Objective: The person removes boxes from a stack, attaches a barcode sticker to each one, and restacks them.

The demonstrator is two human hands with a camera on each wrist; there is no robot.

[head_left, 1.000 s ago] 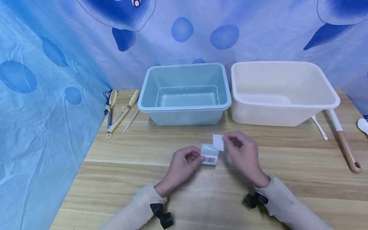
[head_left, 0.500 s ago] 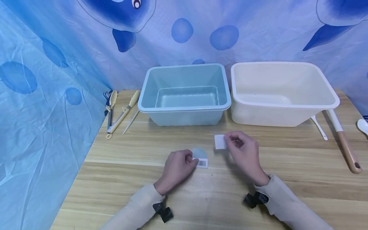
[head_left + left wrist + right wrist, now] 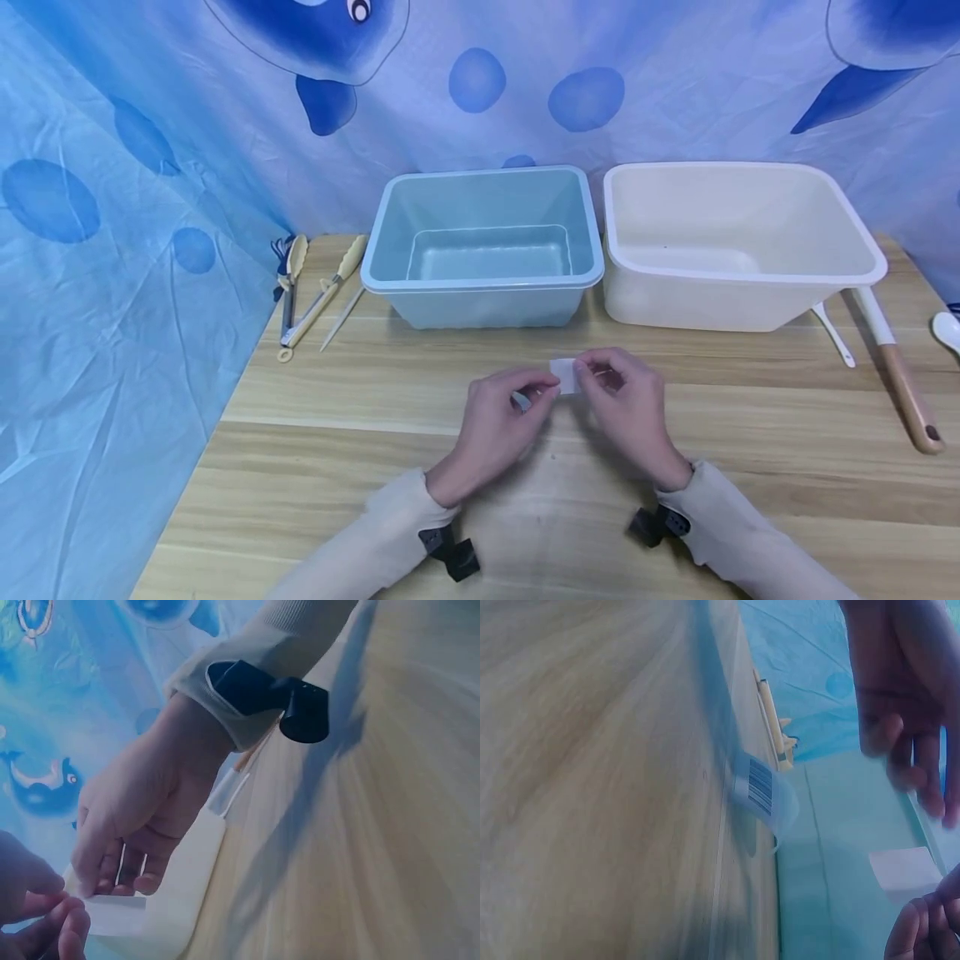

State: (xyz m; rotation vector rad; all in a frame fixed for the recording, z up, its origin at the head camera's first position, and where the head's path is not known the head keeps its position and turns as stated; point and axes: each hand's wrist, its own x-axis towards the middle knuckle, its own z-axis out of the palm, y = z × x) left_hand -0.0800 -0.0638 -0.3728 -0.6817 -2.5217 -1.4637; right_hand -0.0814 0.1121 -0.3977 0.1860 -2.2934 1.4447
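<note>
A small white square of paper (image 3: 566, 377) is held above the table between my hands. My right hand (image 3: 624, 406) pinches its right edge with thumb and forefinger. At its left edge, my left hand (image 3: 501, 423) has thumb and forefinger tips closed together on the paper in the head view; the right wrist view, blurred, shows a gap there. A small clear packet with a barcode label (image 3: 761, 787) appears on the tabletop in the right wrist view, apart from the left hand's fingers. In the head view the left hand mostly covers it.
A blue bin (image 3: 480, 304) and a white bin (image 3: 686, 304) stand at the back of the wooden table (image 3: 315, 467). Tongs (image 3: 322, 296) and a thin stick lie at left. A wooden-handled utensil (image 3: 900, 375) and white spoons are at right.
My left hand first drew left with the barcode packet, away from the paper. It has since let the packet go and moved right to the paper's left edge. The right hand shifted slightly left.
</note>
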